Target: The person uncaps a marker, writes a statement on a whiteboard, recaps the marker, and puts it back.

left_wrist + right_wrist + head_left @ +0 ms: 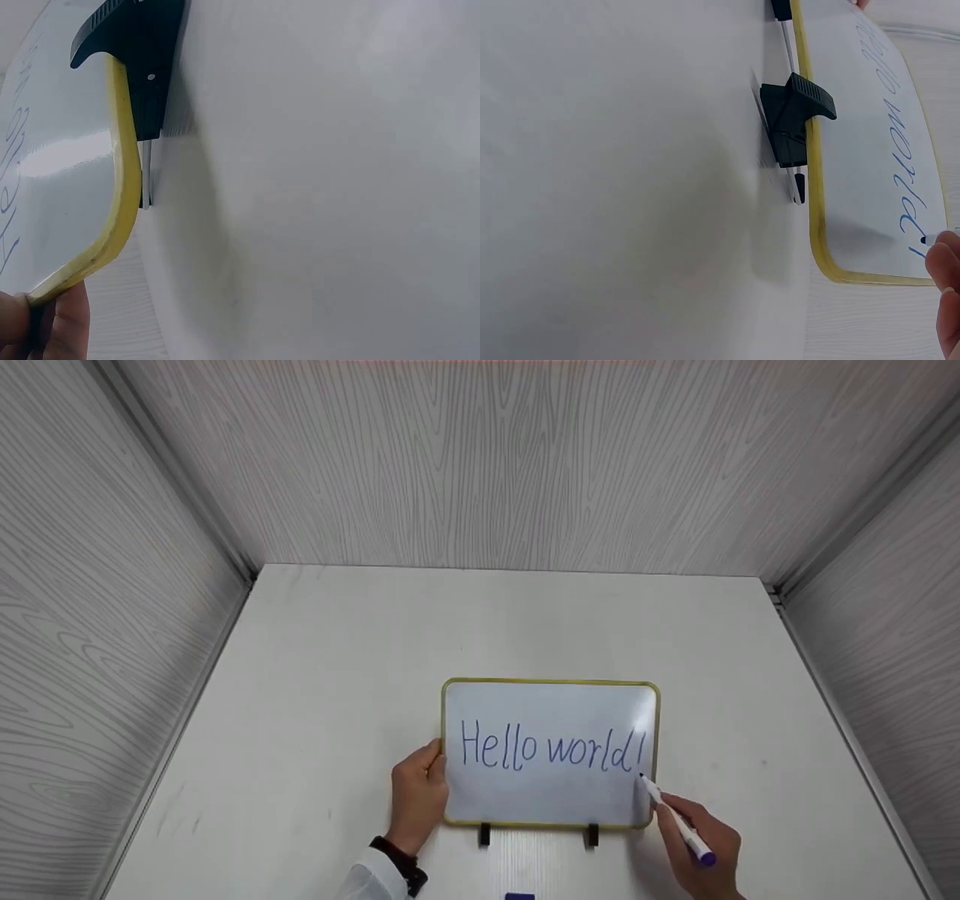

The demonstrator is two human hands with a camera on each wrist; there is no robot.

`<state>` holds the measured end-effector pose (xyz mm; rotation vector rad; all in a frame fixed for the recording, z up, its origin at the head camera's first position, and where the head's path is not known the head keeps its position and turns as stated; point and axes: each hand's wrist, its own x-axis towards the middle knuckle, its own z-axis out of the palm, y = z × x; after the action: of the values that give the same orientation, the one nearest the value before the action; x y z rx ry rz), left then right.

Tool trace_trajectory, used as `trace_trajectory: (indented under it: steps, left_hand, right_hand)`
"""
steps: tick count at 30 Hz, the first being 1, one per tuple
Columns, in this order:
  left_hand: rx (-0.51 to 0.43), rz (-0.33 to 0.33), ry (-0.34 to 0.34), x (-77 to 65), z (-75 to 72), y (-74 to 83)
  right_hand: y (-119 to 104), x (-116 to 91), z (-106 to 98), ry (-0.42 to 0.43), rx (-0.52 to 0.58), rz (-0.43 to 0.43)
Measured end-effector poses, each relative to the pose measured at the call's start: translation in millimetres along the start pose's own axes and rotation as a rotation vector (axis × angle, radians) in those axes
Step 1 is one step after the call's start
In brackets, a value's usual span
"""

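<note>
A small whiteboard (540, 802) with a yellow frame stands on the table, bearing "Hello world!" in blue handwriting. My left hand (418, 795) grips its left edge, the thumb at the front and fingers behind, as the left wrist view shows. Between the fingers of my right hand (701, 840) is a white marker (679, 819) with a purple end. Its dark tip is at the lower end of the exclamation mark; whether it touches the board I cannot tell. Black stand clips (791, 124) hold the board's lower edge.
A purple object (520, 896), mostly cut off, lies at the near edge of the head view. The white table (337, 660) is enclosed by wood-grain panels (480, 465) at the back and both sides. A dark band (397, 859) circles the left wrist.
</note>
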<state>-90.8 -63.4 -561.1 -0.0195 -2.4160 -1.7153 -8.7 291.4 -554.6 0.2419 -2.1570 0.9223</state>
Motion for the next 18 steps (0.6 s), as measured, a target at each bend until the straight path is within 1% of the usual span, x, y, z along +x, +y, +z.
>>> trace_trajectory:
  steps: [5, 8, 13, 18]
  left_hand:
    - [0.013, 0.019, 0.005, 0.7, 1.2, -0.7]
    - [0.018, 0.034, 0.009, 1.1, 1.3, -0.3]
    - [0.033, 0.052, 0.020, 1.9, 0.6, 0.5]
    - [0.047, 0.072, 0.026, 3.1, -0.2, -0.5]
  right_hand:
    - [4.7, -2.8, 0.7, -0.040, -0.047, -0.015]
    - [8.8, -2.8, 2.4, -0.051, -0.050, -0.030]
    - [12.3, -3.1, 4.0, -0.046, -0.020, -0.047]
    - [12.2, -3.8, 5.6, -0.026, 0.059, -0.050]
